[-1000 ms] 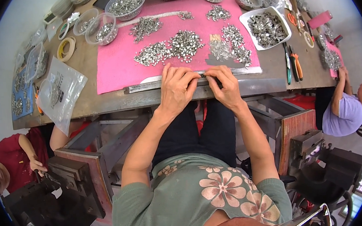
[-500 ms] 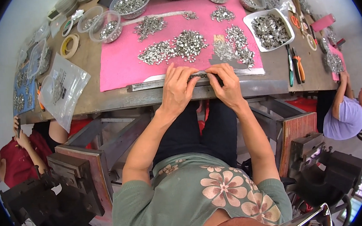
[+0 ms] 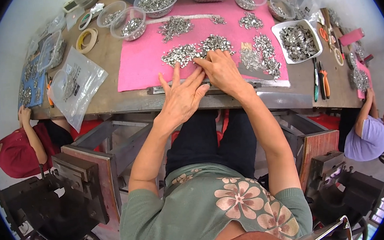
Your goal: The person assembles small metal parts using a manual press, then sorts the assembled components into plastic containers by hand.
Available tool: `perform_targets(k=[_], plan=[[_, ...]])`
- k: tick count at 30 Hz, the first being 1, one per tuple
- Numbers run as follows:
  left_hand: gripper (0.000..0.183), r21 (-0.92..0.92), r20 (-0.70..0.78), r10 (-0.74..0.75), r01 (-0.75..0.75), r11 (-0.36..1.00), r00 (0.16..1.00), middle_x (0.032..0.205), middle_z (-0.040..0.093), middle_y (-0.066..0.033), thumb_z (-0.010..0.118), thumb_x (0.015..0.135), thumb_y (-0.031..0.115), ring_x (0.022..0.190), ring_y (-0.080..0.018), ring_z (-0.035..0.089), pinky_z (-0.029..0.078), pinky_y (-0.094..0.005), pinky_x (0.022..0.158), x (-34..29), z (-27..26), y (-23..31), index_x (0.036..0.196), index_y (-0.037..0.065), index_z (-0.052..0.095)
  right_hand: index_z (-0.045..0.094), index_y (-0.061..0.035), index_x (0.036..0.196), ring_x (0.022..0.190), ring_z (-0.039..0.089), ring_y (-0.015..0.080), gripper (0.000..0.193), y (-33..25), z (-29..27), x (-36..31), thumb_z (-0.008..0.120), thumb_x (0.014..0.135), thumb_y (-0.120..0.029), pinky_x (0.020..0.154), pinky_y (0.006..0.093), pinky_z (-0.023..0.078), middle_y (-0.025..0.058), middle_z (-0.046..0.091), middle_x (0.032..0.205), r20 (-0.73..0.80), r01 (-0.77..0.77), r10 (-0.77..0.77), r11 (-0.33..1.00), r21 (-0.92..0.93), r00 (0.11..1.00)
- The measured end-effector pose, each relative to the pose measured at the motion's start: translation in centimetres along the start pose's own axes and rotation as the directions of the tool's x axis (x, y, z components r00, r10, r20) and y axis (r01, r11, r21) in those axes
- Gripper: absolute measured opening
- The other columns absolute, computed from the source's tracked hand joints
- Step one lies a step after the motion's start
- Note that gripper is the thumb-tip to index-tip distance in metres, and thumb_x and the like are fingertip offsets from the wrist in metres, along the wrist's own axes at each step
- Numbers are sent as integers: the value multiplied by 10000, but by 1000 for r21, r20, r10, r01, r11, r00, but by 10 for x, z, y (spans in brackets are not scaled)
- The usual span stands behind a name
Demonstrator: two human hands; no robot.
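My left hand [image 3: 182,98] lies with its fingers spread over the near edge of a pink mat [image 3: 140,56]. Its palm covers part of a narrow metal bar [image 3: 158,90] along that edge. My right hand [image 3: 225,73] reaches farther in, fingers curled together at the near side of a pile of small silvery metal pieces [image 3: 215,42]. Whatever its fingertips pinch is too small or hidden to name. Left of that pile, a second heap of silvery pieces [image 3: 178,55] lies just beyond my left fingertips.
Clear tubs [image 3: 159,1] of metal pieces line the back. On the right are a white square tray [image 3: 297,41] and orange-handled pliers [image 3: 325,83]. A plastic bag [image 3: 85,79] and tape roll [image 3: 87,41] lie left. Two people sit at either side.
Both hands were pinched together at the metal bar. They have parted: my left hand has spread its fingers and shifted left, while my right has moved forward to the pile.
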State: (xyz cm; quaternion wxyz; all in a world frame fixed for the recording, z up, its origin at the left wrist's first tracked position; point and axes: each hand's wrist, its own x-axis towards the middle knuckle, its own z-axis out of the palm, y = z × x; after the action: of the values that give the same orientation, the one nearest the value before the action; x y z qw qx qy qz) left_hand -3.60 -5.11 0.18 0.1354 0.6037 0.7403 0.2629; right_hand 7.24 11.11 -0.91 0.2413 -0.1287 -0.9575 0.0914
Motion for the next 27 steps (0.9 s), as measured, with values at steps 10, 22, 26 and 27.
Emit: perform_targets(k=[10,22,26,27], plan=[[93,43,-383,55,-41,998,922,862,653,6,756,853,207,913,-211,576,313,-480,970,20,-7,-25,919,147,728,736,-83,1036,843,579,264,159,5,-15,-15,687,886,-61,781,390,421,74,569,842,-46,-22,30,986,165,999],[110,92,-292,48,-22,996,955,873,643,-1,741,881,228,922,-219,566,303,-482,988,28,-7,-30,931,132,721,700,-56,928,903,590,281,93,3,11,6,705,856,-113,821,412,429,91,598,876,-34,11,-6,989,145,999],[116,84,-288,41,-17,996,957,869,641,-3,743,878,226,918,-222,564,302,-482,989,29,-5,-29,932,126,717,665,-25,896,901,584,282,120,0,7,4,704,847,-127,827,416,425,102,602,881,-24,15,-14,998,60,1000],[116,89,-307,51,-25,996,950,862,640,-4,747,874,227,914,-223,565,302,-487,988,30,-4,-28,918,124,717,665,-25,896,901,584,282,120,-1,6,4,704,847,-127,827,416,425,102,602,881,-23,14,-13,998,60,1000]])
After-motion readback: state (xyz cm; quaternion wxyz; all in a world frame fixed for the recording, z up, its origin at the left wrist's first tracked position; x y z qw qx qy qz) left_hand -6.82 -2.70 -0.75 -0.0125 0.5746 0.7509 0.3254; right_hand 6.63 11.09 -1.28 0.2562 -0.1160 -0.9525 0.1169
